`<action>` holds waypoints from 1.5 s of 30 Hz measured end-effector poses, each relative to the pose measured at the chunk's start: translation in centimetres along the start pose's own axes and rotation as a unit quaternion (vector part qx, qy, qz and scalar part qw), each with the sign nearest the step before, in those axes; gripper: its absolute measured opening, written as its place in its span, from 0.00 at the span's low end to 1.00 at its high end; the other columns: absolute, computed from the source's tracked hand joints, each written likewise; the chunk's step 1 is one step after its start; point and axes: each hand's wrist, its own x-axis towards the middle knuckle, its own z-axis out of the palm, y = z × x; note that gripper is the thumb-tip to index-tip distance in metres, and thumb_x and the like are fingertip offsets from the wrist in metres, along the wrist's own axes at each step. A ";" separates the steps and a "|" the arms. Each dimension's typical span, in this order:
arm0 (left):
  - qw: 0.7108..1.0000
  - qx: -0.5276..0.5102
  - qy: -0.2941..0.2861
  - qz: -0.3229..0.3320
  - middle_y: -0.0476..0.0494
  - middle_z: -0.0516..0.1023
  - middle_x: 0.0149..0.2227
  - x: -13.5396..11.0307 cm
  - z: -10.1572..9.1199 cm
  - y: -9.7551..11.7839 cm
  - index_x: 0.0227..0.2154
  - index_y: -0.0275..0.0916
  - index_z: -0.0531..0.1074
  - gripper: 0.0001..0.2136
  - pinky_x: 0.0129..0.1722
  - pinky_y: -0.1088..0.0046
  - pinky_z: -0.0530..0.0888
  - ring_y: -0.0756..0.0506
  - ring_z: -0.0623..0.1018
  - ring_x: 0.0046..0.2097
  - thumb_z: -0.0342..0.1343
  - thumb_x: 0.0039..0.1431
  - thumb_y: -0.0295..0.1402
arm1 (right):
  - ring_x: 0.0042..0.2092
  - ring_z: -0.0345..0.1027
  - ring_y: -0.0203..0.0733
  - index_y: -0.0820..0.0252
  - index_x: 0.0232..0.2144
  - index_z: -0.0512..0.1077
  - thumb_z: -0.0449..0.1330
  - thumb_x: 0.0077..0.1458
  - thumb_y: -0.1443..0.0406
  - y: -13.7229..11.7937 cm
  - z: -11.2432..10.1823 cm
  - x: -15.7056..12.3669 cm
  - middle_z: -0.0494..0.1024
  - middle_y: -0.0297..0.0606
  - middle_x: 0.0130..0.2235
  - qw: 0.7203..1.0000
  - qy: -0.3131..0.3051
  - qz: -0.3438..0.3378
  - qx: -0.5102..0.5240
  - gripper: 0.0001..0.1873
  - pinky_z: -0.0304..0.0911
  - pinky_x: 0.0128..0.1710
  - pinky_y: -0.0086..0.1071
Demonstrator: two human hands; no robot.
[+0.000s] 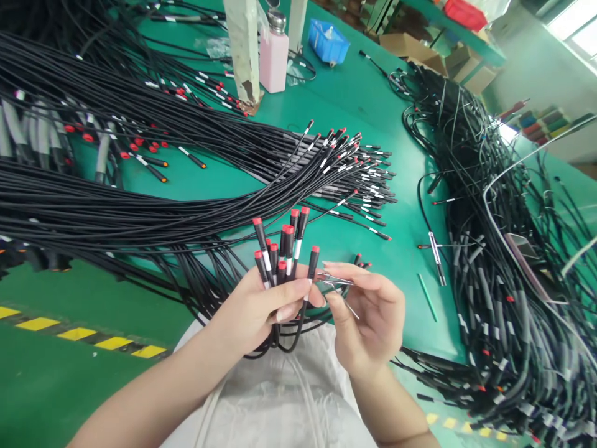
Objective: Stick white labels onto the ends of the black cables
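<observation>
My left hand point(261, 305) is closed around a bunch of black cables point(289, 249) whose red-capped, white-labelled ends point upward. One cable end point(313, 264) stands apart from the bunch, pinched between my left thumb and fingers. In my right hand point(373, 311), thumb and fingers grip slim metal tweezers point(340, 281), their tips close beside that single cable end. Whether the tips touch it, I cannot tell. Below my hands the held cables loop down in front of the pale apron point(280, 398).
Thick bundles of black cable point(186, 208) run across the green table point(373, 112) from the left. Another large cable heap point(489, 261) covers the right side. Toward the back stand a white post point(242, 56), a pink bottle point(273, 62) and a blue bin point(329, 42).
</observation>
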 end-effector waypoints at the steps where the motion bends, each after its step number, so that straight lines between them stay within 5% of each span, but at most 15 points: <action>1: 1.000 0.005 -0.001 -0.001 0.47 0.76 0.21 0.0 0.0 0.0 0.24 0.37 0.83 0.07 0.18 0.81 0.53 0.58 0.61 0.19 0.68 0.55 0.32 | 0.51 0.77 0.46 0.55 0.54 0.68 0.61 0.61 0.76 0.0 0.1 0.0 0.80 0.42 0.46 1.000 -0.001 0.004 0.001 0.21 0.77 0.51 0.49; 5: 1.000 0.017 -0.011 -0.007 0.52 0.67 0.17 -0.1 0.0 0.1 0.23 0.37 0.83 0.09 0.19 0.80 0.52 0.58 0.59 0.19 0.67 0.57 0.34 | 0.50 0.77 0.44 0.53 0.54 0.67 0.61 0.62 0.75 0.1 0.1 0.1 0.80 0.42 0.48 1.000 -0.013 0.010 -0.010 0.22 0.78 0.48 0.44; 15: 1.000 0.013 -0.007 -0.015 0.47 0.75 0.23 -0.1 -0.2 -0.3 0.24 0.36 0.82 0.08 0.19 0.79 0.52 0.57 0.60 0.20 0.67 0.57 0.33 | 0.48 0.78 0.43 0.53 0.50 0.67 0.60 0.60 0.79 0.3 -0.6 0.0 0.81 0.39 0.45 0.997 -0.029 0.010 -0.069 0.21 0.77 0.45 0.41; 19: 1.000 0.011 0.006 -0.018 0.50 0.69 0.21 0.3 0.0 -0.6 0.27 0.36 0.81 0.09 0.19 0.80 0.52 0.56 0.60 0.21 0.67 0.58 0.36 | 0.45 0.79 0.43 0.53 0.51 0.67 0.60 0.60 0.77 0.4 -0.8 0.6 0.81 0.38 0.44 0.998 -0.023 0.014 -0.061 0.21 0.76 0.42 0.40; 23: 0.996 -0.053 0.075 0.014 0.45 0.75 0.29 0.9 0.6 -0.6 0.32 0.36 0.83 0.10 0.21 0.82 0.65 0.53 0.68 0.27 0.71 0.52 0.38 | 0.40 0.74 0.42 0.53 0.51 0.70 0.58 0.63 0.73 0.0 -1.3 1.0 0.77 0.37 0.40 0.992 0.027 0.011 -0.123 0.17 0.71 0.39 0.40; 28: 0.986 -0.087 0.137 0.021 0.44 0.78 0.33 1.2 0.7 -0.5 0.29 0.36 0.82 0.09 0.38 0.74 0.79 0.46 0.77 0.39 0.71 0.52 0.37 | 0.34 0.64 0.41 0.56 0.33 0.71 0.56 0.65 0.71 -0.8 -1.0 0.9 0.73 0.35 0.30 0.965 -0.148 0.053 -0.211 0.08 0.62 0.33 0.38; 33: 0.983 -0.140 0.116 0.015 0.48 0.74 0.26 1.5 0.8 -0.3 0.24 0.36 0.76 0.11 0.26 0.79 0.73 0.50 0.74 0.30 0.70 0.52 0.35 | 0.34 0.64 0.43 0.58 0.32 0.69 0.64 0.63 0.62 -0.6 0.5 0.0 0.73 0.38 0.32 0.927 -0.244 0.047 -0.281 0.09 0.63 0.32 0.37; 40: 0.984 -0.156 0.072 0.040 0.51 0.74 0.25 1.3 0.6 -0.1 0.25 0.37 0.75 0.10 0.34 0.76 0.76 0.49 0.76 0.34 0.73 0.46 0.26 | 0.34 0.62 0.43 0.55 0.32 0.64 0.56 0.63 0.71 0.0 0.8 -0.5 0.69 0.35 0.31 0.931 -0.209 0.053 -0.294 0.07 0.61 0.32 0.37; 45: 0.978 -0.162 0.116 0.056 0.47 0.83 0.33 1.3 0.6 -0.2 0.31 0.37 0.80 0.06 0.46 0.70 0.78 0.44 0.81 0.42 0.71 0.51 0.29 | 0.33 0.60 0.42 0.54 0.31 0.60 0.55 0.61 0.73 0.0 0.8 -0.3 0.65 0.32 0.28 0.947 -0.173 0.060 -0.266 0.10 0.58 0.30 0.35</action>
